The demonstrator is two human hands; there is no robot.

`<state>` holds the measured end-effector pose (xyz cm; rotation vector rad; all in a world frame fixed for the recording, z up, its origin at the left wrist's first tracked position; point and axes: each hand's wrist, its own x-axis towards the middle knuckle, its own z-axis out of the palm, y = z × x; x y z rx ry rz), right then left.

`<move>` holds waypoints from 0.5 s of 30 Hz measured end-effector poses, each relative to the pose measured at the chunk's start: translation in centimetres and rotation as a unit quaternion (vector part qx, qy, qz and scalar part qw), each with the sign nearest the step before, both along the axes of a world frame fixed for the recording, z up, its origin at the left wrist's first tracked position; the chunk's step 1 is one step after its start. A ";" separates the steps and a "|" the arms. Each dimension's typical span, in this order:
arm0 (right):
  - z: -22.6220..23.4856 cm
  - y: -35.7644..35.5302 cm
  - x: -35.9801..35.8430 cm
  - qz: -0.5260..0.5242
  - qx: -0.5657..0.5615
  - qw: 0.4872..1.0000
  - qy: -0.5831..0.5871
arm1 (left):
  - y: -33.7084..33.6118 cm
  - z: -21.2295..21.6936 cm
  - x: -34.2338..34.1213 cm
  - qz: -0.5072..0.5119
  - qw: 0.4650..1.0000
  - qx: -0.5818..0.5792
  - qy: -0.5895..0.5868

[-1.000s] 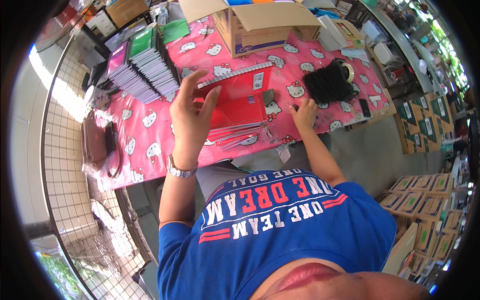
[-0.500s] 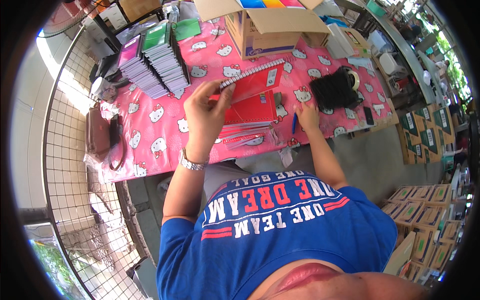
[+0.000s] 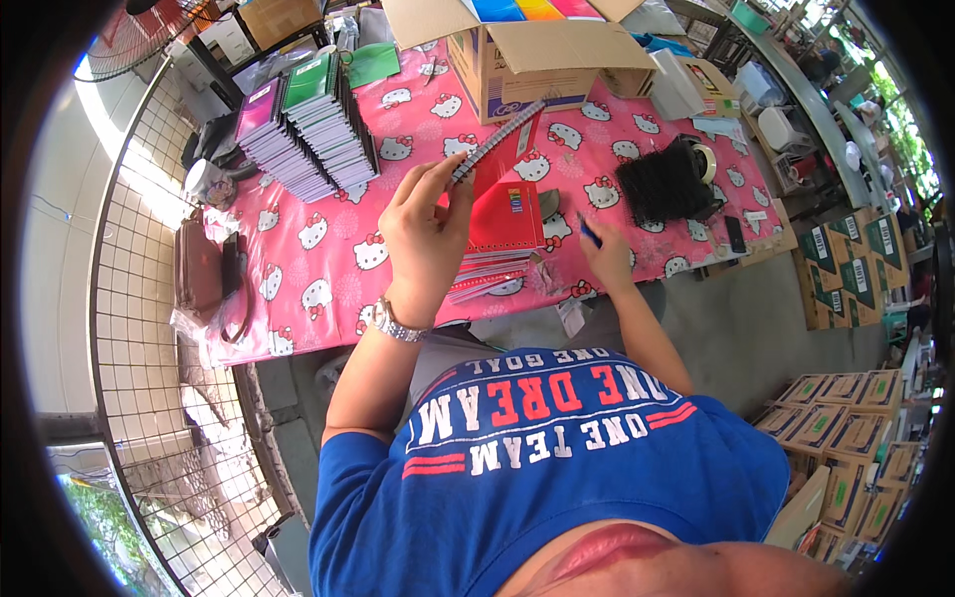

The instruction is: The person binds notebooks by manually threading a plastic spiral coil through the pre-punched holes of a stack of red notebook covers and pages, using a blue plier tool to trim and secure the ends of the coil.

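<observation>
Above the pink cartoon-cat tablecloth, the left hand lifts a red spiral-bound notebook by its wire spine, thumb and fingertips pinched on the coil so the cover hangs tilted over the table. The right hand rests low at the table's near edge, fingers closed around a small blue pen-like object; what exactly it is cannot be made out. Directly under the raised notebook lies a flat pile of red-covered notebooks, the top one bearing a small coloured label. To the far left stands a slanted stack of purple and green notebooks, and beyond the hands sits an open brown cardboard box. A black bristly bundle lies to the right, a brown leather bag at the left edge of the cloth.

Handling the raised book well seems to call for a grip spread along the coil rather than on one loop, so the wire does not bend and the pages do not swing open. Keeping it close over the pile would let it come down square, spine matching the ones beneath. The right hand is best kept clear of the pile's edge so nothing is nudged askew.
</observation>
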<state>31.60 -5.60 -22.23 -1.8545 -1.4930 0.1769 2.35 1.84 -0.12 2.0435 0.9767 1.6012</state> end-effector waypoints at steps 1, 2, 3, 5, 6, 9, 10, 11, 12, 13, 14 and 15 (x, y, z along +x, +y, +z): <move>4.6 1.1 -1.6 0.058 0.064 0.995 0.044 | 0.2 -0.3 -0.3 0.002 0.999 -0.035 0.001; 10.2 1.5 -4.0 0.112 0.123 0.982 0.092 | 0.1 -0.6 -0.6 0.007 0.999 -0.043 0.005; 14.8 1.3 -6.2 0.159 0.148 0.971 0.099 | 0.2 -0.6 -0.6 0.010 0.997 -0.077 -0.011; 21.2 1.3 -9.2 0.236 0.183 0.954 0.040 | 0.2 -0.6 -0.7 0.012 0.994 -0.108 -0.028; 23.0 1.2 -10.2 0.265 0.192 0.945 -0.025 | 0.3 -0.6 -0.8 0.010 0.993 -0.113 -0.022; 24.8 1.5 -11.8 0.296 0.208 0.932 -0.030 | 0.4 -0.9 -0.7 -0.005 0.993 -0.113 -0.036; 24.8 1.7 -12.1 0.298 0.207 0.931 -0.041 | 0.5 -1.1 -0.7 -0.019 0.992 -0.112 -0.053; 25.0 1.8 -12.3 0.299 0.207 0.930 -0.042 | 0.5 -1.0 -0.7 -0.018 0.992 -0.111 -0.054; 25.1 1.8 -12.5 0.292 0.200 0.933 -0.068 | 0.6 -1.1 -0.7 -0.017 0.992 -0.108 -0.059; 25.1 1.8 -12.6 0.284 0.192 0.935 -0.095 | 0.6 -1.2 -0.7 -0.018 0.992 -0.104 -0.064; 24.9 1.7 -12.7 0.284 0.191 0.935 -0.093 | 0.6 -1.3 -0.8 -0.018 0.992 -0.105 -0.063; 24.9 1.5 -12.6 0.301 0.169 0.936 -0.067 | 0.6 -1.5 -0.9 -0.012 0.994 -0.097 -0.056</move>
